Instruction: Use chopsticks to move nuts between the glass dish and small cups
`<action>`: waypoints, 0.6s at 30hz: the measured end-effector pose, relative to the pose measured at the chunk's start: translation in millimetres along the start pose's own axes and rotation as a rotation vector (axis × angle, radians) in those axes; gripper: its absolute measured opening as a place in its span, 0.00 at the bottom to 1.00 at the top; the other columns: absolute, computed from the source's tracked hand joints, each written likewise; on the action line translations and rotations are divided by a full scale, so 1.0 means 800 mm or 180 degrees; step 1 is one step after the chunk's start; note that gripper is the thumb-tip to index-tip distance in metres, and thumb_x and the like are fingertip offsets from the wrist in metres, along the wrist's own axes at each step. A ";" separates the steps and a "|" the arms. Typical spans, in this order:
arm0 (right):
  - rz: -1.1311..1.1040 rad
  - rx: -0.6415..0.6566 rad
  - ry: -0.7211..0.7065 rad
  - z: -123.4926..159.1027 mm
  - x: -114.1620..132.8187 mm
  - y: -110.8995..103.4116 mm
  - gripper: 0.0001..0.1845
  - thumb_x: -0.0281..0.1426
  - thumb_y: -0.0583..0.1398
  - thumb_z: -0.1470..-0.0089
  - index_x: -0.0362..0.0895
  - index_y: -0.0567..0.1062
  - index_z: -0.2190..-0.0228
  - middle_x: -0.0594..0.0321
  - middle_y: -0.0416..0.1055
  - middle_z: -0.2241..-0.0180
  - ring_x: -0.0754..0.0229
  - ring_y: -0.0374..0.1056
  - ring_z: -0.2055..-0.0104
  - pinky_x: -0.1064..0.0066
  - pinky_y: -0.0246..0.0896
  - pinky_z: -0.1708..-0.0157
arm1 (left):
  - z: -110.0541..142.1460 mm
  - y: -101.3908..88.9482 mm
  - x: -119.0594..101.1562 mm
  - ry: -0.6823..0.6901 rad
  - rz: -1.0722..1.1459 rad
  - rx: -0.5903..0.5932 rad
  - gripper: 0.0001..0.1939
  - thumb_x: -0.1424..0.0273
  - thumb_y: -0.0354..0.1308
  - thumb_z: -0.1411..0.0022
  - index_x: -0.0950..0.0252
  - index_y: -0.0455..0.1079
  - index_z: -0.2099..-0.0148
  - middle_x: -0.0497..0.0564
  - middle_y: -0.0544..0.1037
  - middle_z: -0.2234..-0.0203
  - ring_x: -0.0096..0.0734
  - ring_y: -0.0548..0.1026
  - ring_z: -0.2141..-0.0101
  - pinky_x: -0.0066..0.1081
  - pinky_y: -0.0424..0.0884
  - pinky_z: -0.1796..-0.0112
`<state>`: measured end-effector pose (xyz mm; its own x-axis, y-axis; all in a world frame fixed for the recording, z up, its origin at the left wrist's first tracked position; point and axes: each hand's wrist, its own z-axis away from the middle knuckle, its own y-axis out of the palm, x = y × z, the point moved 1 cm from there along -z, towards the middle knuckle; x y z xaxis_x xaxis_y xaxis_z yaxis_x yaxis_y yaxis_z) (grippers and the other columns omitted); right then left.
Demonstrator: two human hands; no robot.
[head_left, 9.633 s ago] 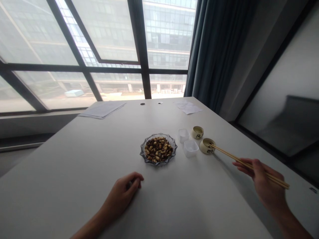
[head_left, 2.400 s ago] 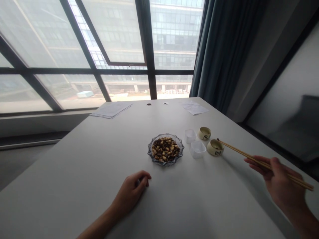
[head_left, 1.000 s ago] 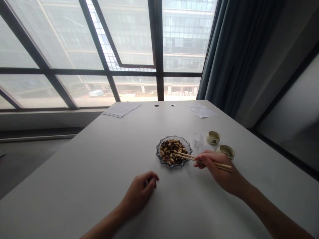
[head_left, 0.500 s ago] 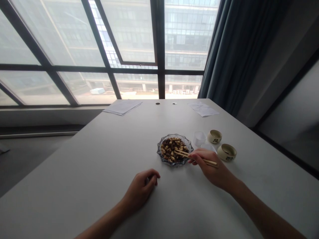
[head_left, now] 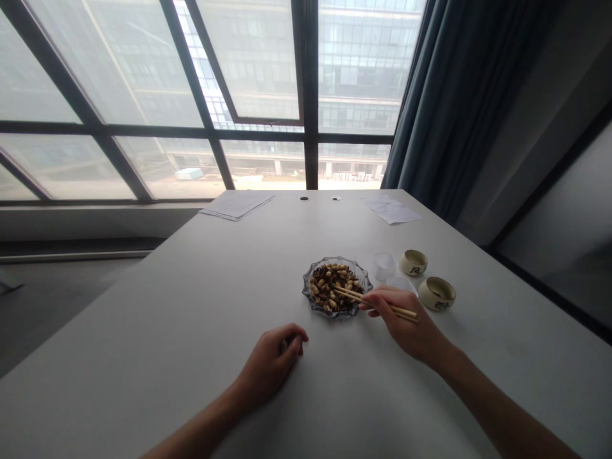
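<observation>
main risk: slippage at the tips of the wooden chopsticks [head_left: 377, 301], pinched in the right hand [head_left: 396, 320], over the glass dish [head_left: 306, 295] of mixed nuts and seeds [head_left: 335, 287] on the counter [head_left: 191, 306]. smooth, rounded pieces, so rolling or a drop likely under uneven tip pressure. second risk: a knock from the right knuckles, just beside the nearer plastic cup [head_left: 400, 284], with the farther plastic cup [head_left: 385, 266], one ceramic cup [head_left: 413, 262] and another ceramic cup [head_left: 437, 293] close by. hands well apart, left hand [head_left: 270, 363] curled loosely on the counter, inside of the fingers hidden. chopstick tips lost among the pile, contact with any piece unconfirmed. nearer plastic cup partly behind the right hand, contents unreadable.
</observation>
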<state>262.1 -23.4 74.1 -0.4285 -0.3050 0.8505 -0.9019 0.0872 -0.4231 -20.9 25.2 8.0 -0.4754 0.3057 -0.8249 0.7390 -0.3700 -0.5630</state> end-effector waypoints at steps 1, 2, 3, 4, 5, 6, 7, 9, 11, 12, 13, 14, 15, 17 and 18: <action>0.0022 0.0003 0.0008 0.000 0.001 0.000 0.22 0.44 0.55 0.33 0.43 0.83 0.64 0.54 0.79 0.64 0.54 0.74 0.63 0.65 0.72 0.62 | 0.000 0.000 0.000 0.0008 0.0000 -0.0001 0.14 0.64 0.50 0.34 0.64 0.75 0.62 0.48 0.77 0.75 0.33 0.71 0.73 0.28 0.65 0.69; 0.0042 0.0004 0.0009 0.001 0.001 0.000 0.22 0.44 0.55 0.33 0.43 0.82 0.65 0.55 0.79 0.64 0.54 0.74 0.64 0.65 0.72 0.62 | 0.000 0.000 0.000 0.0016 0.0004 -0.0005 0.14 0.64 0.50 0.34 0.64 0.75 0.63 0.48 0.77 0.75 0.33 0.71 0.73 0.28 0.65 0.69; 0.0055 0.0008 0.0007 0.001 0.002 0.001 0.22 0.44 0.55 0.33 0.43 0.82 0.66 0.55 0.79 0.65 0.54 0.74 0.64 0.65 0.72 0.62 | 0.000 0.000 0.000 0.0025 0.0010 -0.0012 0.14 0.65 0.50 0.34 0.64 0.75 0.63 0.48 0.77 0.75 0.33 0.71 0.73 0.28 0.65 0.69; 0.0060 0.0007 0.0002 0.002 0.002 0.001 0.23 0.44 0.55 0.33 0.43 0.82 0.67 0.55 0.79 0.65 0.54 0.74 0.64 0.65 0.72 0.62 | 0.000 0.000 0.000 0.0030 0.0013 -0.0021 0.14 0.65 0.50 0.34 0.64 0.75 0.63 0.48 0.77 0.76 0.33 0.71 0.73 0.28 0.65 0.69; 0.0056 -0.0006 0.0003 0.002 0.002 0.002 0.23 0.44 0.55 0.33 0.43 0.81 0.68 0.55 0.78 0.66 0.54 0.74 0.64 0.65 0.72 0.63 | 0.000 0.000 0.000 0.0031 0.0016 -0.0029 0.14 0.65 0.50 0.34 0.64 0.75 0.63 0.48 0.77 0.76 0.33 0.71 0.73 0.28 0.65 0.69; 0.0048 -0.0026 0.0014 0.001 0.001 0.003 0.23 0.44 0.55 0.33 0.43 0.80 0.70 0.56 0.78 0.66 0.54 0.74 0.65 0.65 0.72 0.63 | 0.001 0.000 0.000 0.0031 0.0017 -0.0031 0.14 0.65 0.50 0.34 0.64 0.75 0.63 0.48 0.77 0.76 0.33 0.71 0.73 0.28 0.65 0.69; 0.0036 -0.0050 0.0045 0.001 0.001 0.003 0.23 0.44 0.55 0.33 0.43 0.80 0.71 0.56 0.78 0.67 0.54 0.75 0.65 0.65 0.72 0.63 | 0.001 0.000 -0.001 0.0027 0.0014 -0.0034 0.14 0.65 0.50 0.34 0.64 0.75 0.63 0.48 0.77 0.76 0.33 0.71 0.73 0.28 0.65 0.69; 0.0000 -0.0139 0.0136 0.000 -0.001 0.005 0.23 0.45 0.56 0.34 0.43 0.79 0.73 0.56 0.77 0.69 0.54 0.75 0.66 0.64 0.72 0.63 | 0.001 0.000 -0.001 0.0021 0.0010 -0.0033 0.13 0.65 0.50 0.34 0.64 0.75 0.63 0.48 0.77 0.76 0.33 0.71 0.73 0.28 0.65 0.69; -0.0044 -0.0213 0.0218 -0.002 -0.002 0.007 0.23 0.45 0.56 0.35 0.43 0.78 0.73 0.56 0.77 0.70 0.54 0.75 0.67 0.63 0.73 0.63 | 0.002 0.000 -0.001 0.0023 0.0004 -0.0024 0.14 0.65 0.50 0.34 0.64 0.75 0.63 0.48 0.77 0.76 0.33 0.71 0.73 0.28 0.65 0.69; -0.0070 -0.0235 0.0247 -0.003 -0.003 0.009 0.24 0.46 0.56 0.35 0.43 0.79 0.73 0.56 0.78 0.70 0.54 0.75 0.67 0.63 0.73 0.63 | 0.002 0.000 -0.001 0.0024 -0.0002 -0.0018 0.14 0.65 0.50 0.33 0.64 0.75 0.63 0.48 0.77 0.75 0.33 0.71 0.73 0.28 0.65 0.69; -0.0096 -0.0263 0.0269 -0.004 -0.003 0.010 0.24 0.46 0.56 0.35 0.43 0.79 0.73 0.56 0.78 0.70 0.54 0.75 0.67 0.62 0.74 0.63 | 0.002 0.000 -0.001 0.0024 -0.0008 -0.0012 0.13 0.65 0.50 0.33 0.64 0.75 0.63 0.48 0.77 0.75 0.34 0.72 0.73 0.28 0.65 0.69; -0.0126 -0.0291 0.0290 -0.005 -0.003 0.011 0.24 0.46 0.57 0.35 0.43 0.79 0.73 0.55 0.78 0.70 0.54 0.75 0.68 0.62 0.74 0.63 | 0.002 0.000 -0.001 0.0025 -0.0015 -0.0008 0.13 0.65 0.50 0.33 0.64 0.75 0.63 0.48 0.77 0.75 0.34 0.72 0.73 0.28 0.65 0.68; -0.0168 -0.0326 0.0317 -0.005 -0.003 0.012 0.24 0.47 0.57 0.35 0.43 0.80 0.72 0.54 0.79 0.69 0.53 0.76 0.67 0.62 0.74 0.63 | 0.002 0.000 -0.001 0.0027 -0.0020 -0.0004 0.13 0.65 0.50 0.33 0.64 0.75 0.62 0.48 0.77 0.75 0.34 0.72 0.72 0.28 0.65 0.68; -0.0276 -0.0433 0.0374 -0.005 -0.003 0.012 0.23 0.47 0.58 0.36 0.42 0.81 0.70 0.53 0.80 0.68 0.52 0.77 0.67 0.62 0.75 0.64 | 0.001 0.000 0.000 0.0031 -0.0029 -0.0002 0.13 0.66 0.50 0.33 0.64 0.75 0.62 0.48 0.77 0.75 0.34 0.72 0.72 0.28 0.65 0.68; -0.0319 -0.0481 0.0400 -0.005 -0.002 0.011 0.23 0.47 0.58 0.37 0.42 0.81 0.68 0.53 0.80 0.68 0.52 0.77 0.67 0.62 0.75 0.64 | 0.001 0.000 0.000 0.0035 -0.0031 -0.0002 0.13 0.66 0.50 0.33 0.64 0.75 0.62 0.48 0.77 0.75 0.34 0.72 0.72 0.28 0.65 0.68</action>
<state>254.5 -18.4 69.8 -0.3313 -0.1996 0.9222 -0.9342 0.2065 -0.2910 -21.0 24.4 7.7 -0.4774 0.3190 -0.8188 0.7346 -0.3665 -0.5711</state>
